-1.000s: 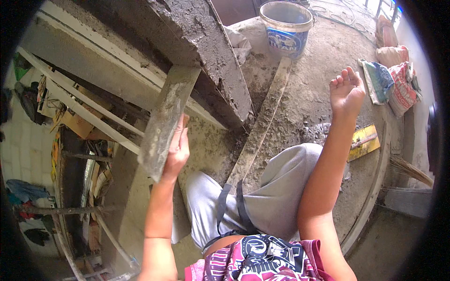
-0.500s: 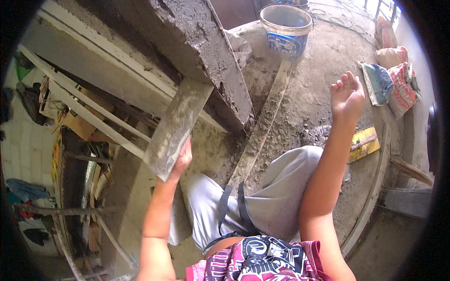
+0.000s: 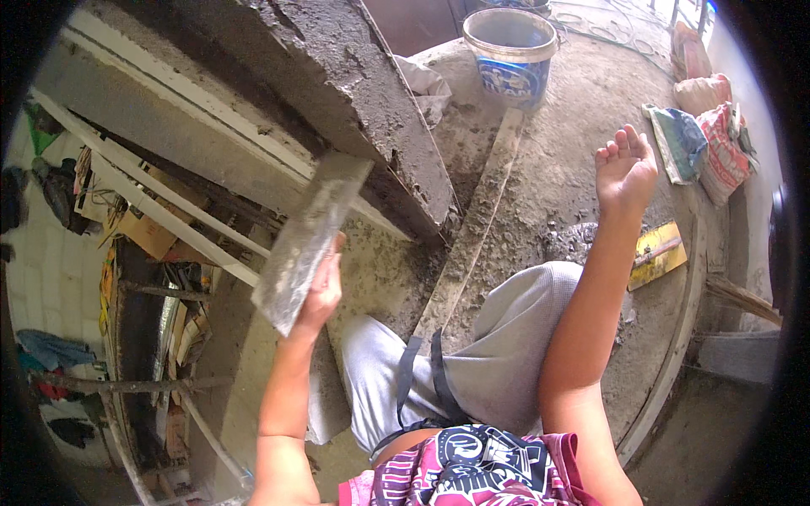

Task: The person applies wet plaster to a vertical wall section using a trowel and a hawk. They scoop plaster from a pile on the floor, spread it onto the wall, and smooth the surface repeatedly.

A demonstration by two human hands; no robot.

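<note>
My left hand (image 3: 322, 295) is closed round the back of a rectangular plastering trowel (image 3: 305, 240), its handle hidden behind the blade. The blade is grey, smeared with mortar and tilted, with its upper end close to the lower side of a beam (image 3: 384, 118) coated in wet grey plaster. Palm up and holding nothing, my right hand (image 3: 627, 173) hangs over the floor with its fingers loosely curled and apart. Below it, a yellow float (image 3: 658, 256) with a bar-like handle lies beside a small heap of wet mortar (image 3: 569, 243).
A blue bucket with a pale rim (image 3: 510, 52) stands at the far end of a mortar-strewn board (image 3: 477, 211). Several sacks (image 3: 724, 152) lie at the right. At the left, below the beam, are wooden poles (image 3: 173, 221) and stacked clutter.
My left hand and the trowel have shifted slightly left and down, and the blade has tilted more edge-on, away from the beam. My right hand has hardly moved.
</note>
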